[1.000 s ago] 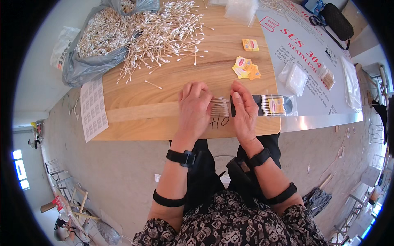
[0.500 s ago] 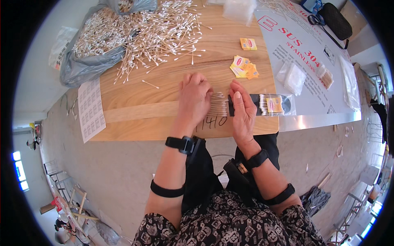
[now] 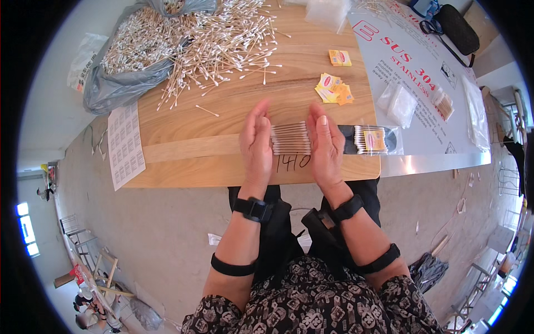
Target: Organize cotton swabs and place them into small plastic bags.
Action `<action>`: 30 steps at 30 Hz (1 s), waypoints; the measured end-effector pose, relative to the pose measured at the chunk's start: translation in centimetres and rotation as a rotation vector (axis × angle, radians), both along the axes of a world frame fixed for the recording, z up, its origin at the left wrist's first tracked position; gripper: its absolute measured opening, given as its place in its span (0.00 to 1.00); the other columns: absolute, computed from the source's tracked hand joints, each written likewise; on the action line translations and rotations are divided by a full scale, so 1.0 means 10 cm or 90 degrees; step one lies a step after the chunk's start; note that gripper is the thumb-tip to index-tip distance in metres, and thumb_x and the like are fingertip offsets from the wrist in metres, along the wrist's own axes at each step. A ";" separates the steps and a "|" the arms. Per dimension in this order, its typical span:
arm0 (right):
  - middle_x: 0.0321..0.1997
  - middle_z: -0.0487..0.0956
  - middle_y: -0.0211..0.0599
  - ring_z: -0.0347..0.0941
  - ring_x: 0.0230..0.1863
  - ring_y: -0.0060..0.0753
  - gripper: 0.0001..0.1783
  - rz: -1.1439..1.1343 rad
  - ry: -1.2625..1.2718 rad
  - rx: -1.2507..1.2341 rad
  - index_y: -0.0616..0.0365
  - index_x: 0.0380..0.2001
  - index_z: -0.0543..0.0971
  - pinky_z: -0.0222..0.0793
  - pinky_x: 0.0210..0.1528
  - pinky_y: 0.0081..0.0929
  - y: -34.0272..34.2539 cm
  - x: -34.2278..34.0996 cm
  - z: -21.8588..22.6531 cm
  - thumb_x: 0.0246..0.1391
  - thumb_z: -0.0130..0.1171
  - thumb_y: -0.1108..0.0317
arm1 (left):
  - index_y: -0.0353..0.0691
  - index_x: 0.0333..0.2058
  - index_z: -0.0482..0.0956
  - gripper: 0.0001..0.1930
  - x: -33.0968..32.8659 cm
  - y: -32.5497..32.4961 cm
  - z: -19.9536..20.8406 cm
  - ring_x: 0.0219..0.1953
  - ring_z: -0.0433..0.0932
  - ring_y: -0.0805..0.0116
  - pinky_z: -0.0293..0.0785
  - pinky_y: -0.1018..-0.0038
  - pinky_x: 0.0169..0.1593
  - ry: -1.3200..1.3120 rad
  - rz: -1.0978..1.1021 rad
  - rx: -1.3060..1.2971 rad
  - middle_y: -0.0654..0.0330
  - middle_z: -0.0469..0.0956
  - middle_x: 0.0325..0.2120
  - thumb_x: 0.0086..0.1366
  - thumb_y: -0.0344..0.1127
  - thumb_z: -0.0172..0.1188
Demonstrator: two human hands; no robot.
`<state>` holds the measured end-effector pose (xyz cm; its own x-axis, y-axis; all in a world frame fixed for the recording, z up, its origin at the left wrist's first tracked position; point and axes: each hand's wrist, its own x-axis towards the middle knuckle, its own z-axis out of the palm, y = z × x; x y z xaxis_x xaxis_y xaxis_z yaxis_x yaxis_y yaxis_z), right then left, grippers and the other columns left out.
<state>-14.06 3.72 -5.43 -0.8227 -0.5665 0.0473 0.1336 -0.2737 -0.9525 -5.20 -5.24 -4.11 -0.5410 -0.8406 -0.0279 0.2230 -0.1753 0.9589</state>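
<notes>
A flat row of cotton swabs [image 3: 291,138] lies side by side on the wooden table, between my two hands. My left hand [image 3: 257,146] stands on edge at the left ends of the sticks, fingers stretched out. Opposite it, my right hand [image 3: 327,146] is upright at the right ends, its fingers straight. Both palms face the row and seem to touch the swab tips. Just right of my right hand sits a clear bag of swabs [image 3: 371,140] with a yellow card in it, over a dark strip.
A grey plastic bag [image 3: 125,89] and a big heap of loose swabs [image 3: 222,47] fill the far left. Yellow cards [image 3: 334,89] lie beyond my right hand. Clear bags [image 3: 398,106] rest on the metal sheet [image 3: 434,131]; a printed sheet [image 3: 127,146] hangs over the left edge.
My left hand has turned from bending over the swabs to standing upright at their left ends, uncovering the whole row. My right hand stays at the right side, shifted slightly.
</notes>
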 end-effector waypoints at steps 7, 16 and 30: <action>0.31 0.75 0.38 0.71 0.28 0.31 0.09 0.026 0.389 0.193 0.61 0.37 0.78 0.68 0.31 0.26 0.39 -0.18 0.15 0.53 0.57 0.82 | 0.36 0.67 0.54 0.36 0.38 0.15 0.18 0.72 0.47 0.56 0.44 0.56 0.71 -0.580 -0.221 -0.769 0.51 0.51 0.70 0.69 0.52 0.50; 0.25 0.72 0.38 0.73 0.27 0.44 0.07 0.057 0.524 0.231 0.57 0.27 0.78 0.69 0.28 0.34 0.39 -0.09 0.13 0.42 0.61 0.80 | 0.35 0.67 0.53 0.41 0.37 0.22 0.14 0.73 0.46 0.56 0.41 0.55 0.72 -0.654 -0.255 -0.774 0.50 0.49 0.70 0.65 0.56 0.52; 0.26 0.72 0.38 0.73 0.29 0.45 0.04 0.085 0.554 0.241 0.57 0.26 0.77 0.70 0.30 0.36 0.39 -0.11 0.13 0.44 0.60 0.77 | 0.36 0.67 0.54 0.41 0.36 0.21 0.10 0.72 0.46 0.56 0.40 0.54 0.72 -0.654 -0.240 -0.788 0.51 0.50 0.70 0.65 0.60 0.50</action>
